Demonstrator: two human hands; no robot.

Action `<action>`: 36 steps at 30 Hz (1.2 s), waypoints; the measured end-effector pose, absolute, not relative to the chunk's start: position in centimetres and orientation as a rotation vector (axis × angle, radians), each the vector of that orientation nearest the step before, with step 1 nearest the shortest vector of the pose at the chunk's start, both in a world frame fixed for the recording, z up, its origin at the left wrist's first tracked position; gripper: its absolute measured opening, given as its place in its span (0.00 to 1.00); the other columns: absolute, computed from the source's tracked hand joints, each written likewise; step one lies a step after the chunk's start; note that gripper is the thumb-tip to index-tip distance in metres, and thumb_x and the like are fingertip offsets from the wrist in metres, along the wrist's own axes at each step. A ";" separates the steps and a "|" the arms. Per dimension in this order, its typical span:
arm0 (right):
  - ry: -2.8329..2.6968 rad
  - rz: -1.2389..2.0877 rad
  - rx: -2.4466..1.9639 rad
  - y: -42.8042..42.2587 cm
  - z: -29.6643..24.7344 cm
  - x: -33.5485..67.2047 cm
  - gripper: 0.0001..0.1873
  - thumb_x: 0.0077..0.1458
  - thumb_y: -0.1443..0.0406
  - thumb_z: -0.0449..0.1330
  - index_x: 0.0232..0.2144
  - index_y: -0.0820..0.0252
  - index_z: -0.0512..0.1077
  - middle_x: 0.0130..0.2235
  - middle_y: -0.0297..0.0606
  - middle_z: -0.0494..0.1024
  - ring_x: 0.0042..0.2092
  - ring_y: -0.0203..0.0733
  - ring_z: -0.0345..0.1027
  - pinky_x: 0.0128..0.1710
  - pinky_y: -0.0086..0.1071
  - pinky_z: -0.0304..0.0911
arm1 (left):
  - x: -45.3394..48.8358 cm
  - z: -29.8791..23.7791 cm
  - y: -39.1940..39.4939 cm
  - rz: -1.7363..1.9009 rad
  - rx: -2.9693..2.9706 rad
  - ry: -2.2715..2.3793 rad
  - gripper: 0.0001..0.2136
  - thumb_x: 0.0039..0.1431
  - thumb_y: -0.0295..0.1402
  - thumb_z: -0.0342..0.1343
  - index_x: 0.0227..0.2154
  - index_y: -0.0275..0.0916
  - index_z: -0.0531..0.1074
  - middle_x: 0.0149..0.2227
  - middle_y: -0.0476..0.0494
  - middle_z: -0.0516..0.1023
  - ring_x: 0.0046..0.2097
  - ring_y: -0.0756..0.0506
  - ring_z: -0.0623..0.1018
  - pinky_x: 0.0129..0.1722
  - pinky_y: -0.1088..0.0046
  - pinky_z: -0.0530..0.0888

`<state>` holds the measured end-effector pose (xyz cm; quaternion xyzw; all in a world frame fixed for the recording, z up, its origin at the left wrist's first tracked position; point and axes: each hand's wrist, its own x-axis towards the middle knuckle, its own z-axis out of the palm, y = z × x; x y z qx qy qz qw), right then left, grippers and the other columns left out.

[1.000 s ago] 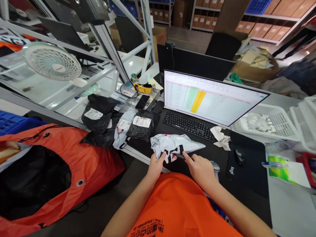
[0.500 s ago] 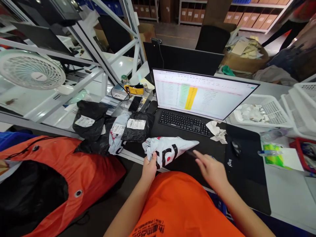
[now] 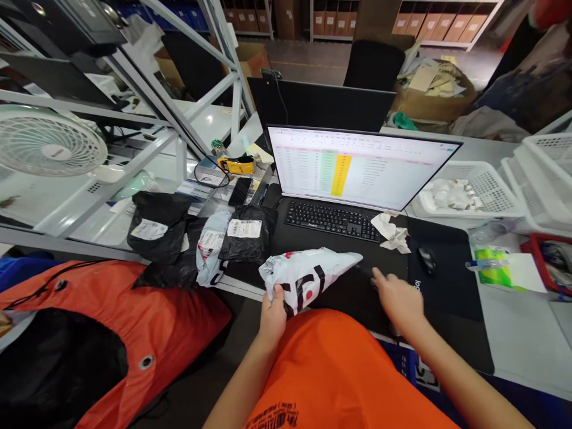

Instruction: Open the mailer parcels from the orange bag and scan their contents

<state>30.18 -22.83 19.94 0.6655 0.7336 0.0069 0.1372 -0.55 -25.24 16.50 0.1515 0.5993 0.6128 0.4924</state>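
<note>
Our left hand [image 3: 273, 313] is closed on the near corner of the poly mailer [image 3: 313, 271], thumb on top. The bag lies at the front edge of the desk [image 3: 518, 339], on the black desk mat [image 3: 447, 292] just in front of the keyboard [image 3: 333, 219]. Our right hand [image 3: 398, 296] hovers or rests palm-down over the mat, to the right of the bag, fingers loose and apart, holding nothing that we can see. We judge the film slippery, so a pinch on a gathered fold should serve better than a flat press, with the pointed far end kept lying on the mat. The mailer is thin grey-white plastic, crinkled and glossy, with bold black lettering and a red dot, and looks softly filled. To its left lie black poly parcels [image 3: 245, 235], wrinkled, with white barcode labels; a crumpled tissue [image 3: 391, 232] sits by the keyboard
</note>
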 end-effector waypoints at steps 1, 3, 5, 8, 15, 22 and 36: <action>2.007 0.019 1.989 -22.8 19.5 32.2 0.21 0.69 0.63 0.48 0.60 0.53 0.68 0.35 0.42 0.74 0.29 0.43 0.71 0.24 0.29 0.48 | -0.7 16.8 -25.0 1.516 0.306 1.447 0.23 0.55 0.49 0.62 0.46 0.37 0.76 0.44 0.37 0.82 0.54 0.38 0.78 0.57 0.63 0.72; 1.829 0.023 2.180 -22.9 18.5 36.2 0.22 0.70 0.59 0.45 0.61 0.52 0.66 0.37 0.42 0.76 0.29 0.44 0.71 0.24 0.30 0.52 | -0.9 17.6 -24.4 1.535 0.189 1.441 0.21 0.59 0.47 0.60 0.49 0.38 0.75 0.46 0.37 0.82 0.55 0.39 0.78 0.60 0.62 0.70; 1.686 -0.038 2.416 -23.2 17.4 39.5 0.24 0.70 0.55 0.43 0.62 0.50 0.66 0.41 0.44 0.77 0.32 0.46 0.73 0.27 0.33 0.57 | -0.9 18.3 -23.7 1.530 0.105 1.414 0.18 0.62 0.44 0.58 0.50 0.39 0.75 0.47 0.37 0.81 0.55 0.40 0.78 0.61 0.61 0.68; 1.404 -0.287 2.746 -23.8 15.2 42.7 0.26 0.68 0.54 0.42 0.62 0.52 0.66 0.48 0.50 0.76 0.42 0.55 0.73 0.37 0.41 0.65 | -0.6 19.3 -23.0 1.534 0.096 1.318 0.18 0.65 0.43 0.55 0.51 0.39 0.75 0.49 0.37 0.81 0.57 0.40 0.76 0.63 0.61 0.66; 1.416 -0.508 2.897 -23.9 12.5 42.1 0.28 0.61 0.63 0.47 0.59 0.69 0.68 0.43 0.61 0.74 0.44 0.59 0.73 0.42 0.49 0.69 | 0.8 20.6 -22.6 1.508 0.016 1.258 0.18 0.68 0.42 0.51 0.53 0.38 0.73 0.52 0.36 0.79 0.59 0.39 0.75 0.63 0.57 0.66; 2.593 -0.840 2.507 -22.0 18.4 32.0 0.17 0.67 0.57 0.50 0.50 0.54 0.73 0.52 0.42 0.74 0.54 0.44 0.66 0.57 0.39 0.63 | 2.6 20.5 -22.2 1.486 -0.005 1.243 0.18 0.68 0.41 0.49 0.53 0.38 0.73 0.51 0.36 0.80 0.57 0.40 0.76 0.62 0.57 0.68; 3.177 -1.004 1.270 -20.0 19.8 16.5 0.22 0.55 0.61 0.69 0.50 0.60 0.71 0.45 0.41 0.74 0.49 0.49 0.61 0.50 0.44 0.58 | 0.5 20.2 -23.5 1.501 -0.167 1.087 0.16 0.68 0.41 0.49 0.45 0.35 0.77 0.41 0.38 0.83 0.50 0.40 0.80 0.54 0.61 0.75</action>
